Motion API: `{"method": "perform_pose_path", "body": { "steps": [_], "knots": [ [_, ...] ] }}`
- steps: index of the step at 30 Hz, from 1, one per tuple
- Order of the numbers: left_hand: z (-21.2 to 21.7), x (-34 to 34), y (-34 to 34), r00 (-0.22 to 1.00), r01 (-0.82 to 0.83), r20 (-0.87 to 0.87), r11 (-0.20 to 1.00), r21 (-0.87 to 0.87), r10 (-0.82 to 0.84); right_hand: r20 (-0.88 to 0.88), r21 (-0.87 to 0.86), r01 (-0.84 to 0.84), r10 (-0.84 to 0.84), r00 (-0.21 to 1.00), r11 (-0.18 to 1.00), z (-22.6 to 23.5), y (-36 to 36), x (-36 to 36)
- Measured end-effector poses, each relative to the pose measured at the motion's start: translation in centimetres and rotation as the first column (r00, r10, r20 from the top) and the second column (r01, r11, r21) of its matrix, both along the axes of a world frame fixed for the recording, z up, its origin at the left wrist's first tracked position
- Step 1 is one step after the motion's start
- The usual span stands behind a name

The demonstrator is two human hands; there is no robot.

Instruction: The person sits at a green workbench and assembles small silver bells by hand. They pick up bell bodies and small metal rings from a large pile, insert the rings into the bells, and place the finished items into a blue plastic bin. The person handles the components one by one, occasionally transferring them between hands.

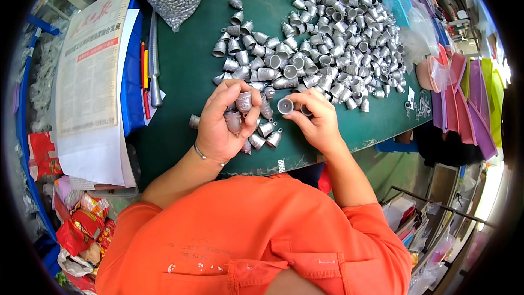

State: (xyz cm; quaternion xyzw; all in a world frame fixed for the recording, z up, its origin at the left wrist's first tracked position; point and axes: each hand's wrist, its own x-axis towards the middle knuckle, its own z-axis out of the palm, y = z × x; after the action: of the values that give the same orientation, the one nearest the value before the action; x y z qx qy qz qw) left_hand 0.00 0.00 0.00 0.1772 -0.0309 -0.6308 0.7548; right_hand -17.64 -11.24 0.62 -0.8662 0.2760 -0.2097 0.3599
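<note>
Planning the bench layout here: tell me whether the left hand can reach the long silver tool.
Probably yes: bare green tabletop lies between the left hand and the long silver tool, leaving the way free, though the metal bells in hand may need setting down.

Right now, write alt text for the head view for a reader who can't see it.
The left hand holds small grey metal bells and the right hand pinches another bell, its open end toward the camera, above a green table. Beyond them spreads a large heap of similar bells; a newspaper lies at the left.
</note>
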Motion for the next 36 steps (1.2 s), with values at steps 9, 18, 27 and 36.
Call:
{"method": "perform_pose_path", "body": {
  "steps": [9,18,27,36],
  "knots": [
    [0.2,-0.2,0.2,0.996,-0.003,0.091,1.000,-0.001,0.003,0.544,0.826,-0.563,-0.243,0.803,-0.013,-0.7,1.4,-1.2],
    [0.9,-1.3,-0.4,0.222,-0.173,0.913,0.935,-0.310,0.343,0.481,0.727,-0.596,-0.367,0.797,-0.342,-0.3,3.3,1.7],
    [3.9,-5.1,-1.3,-0.462,0.181,0.748,0.876,-0.447,0.477,0.285,0.730,-0.625,-0.709,0.645,-0.276,0.8,5.5,0.4],
    [2.7,-5.7,-1.4,-0.147,0.128,0.875,0.886,-0.447,0.462,0.442,0.707,-0.687,-0.862,0.249,0.165,-2.6,6.1,-15.0]
  ]
}}
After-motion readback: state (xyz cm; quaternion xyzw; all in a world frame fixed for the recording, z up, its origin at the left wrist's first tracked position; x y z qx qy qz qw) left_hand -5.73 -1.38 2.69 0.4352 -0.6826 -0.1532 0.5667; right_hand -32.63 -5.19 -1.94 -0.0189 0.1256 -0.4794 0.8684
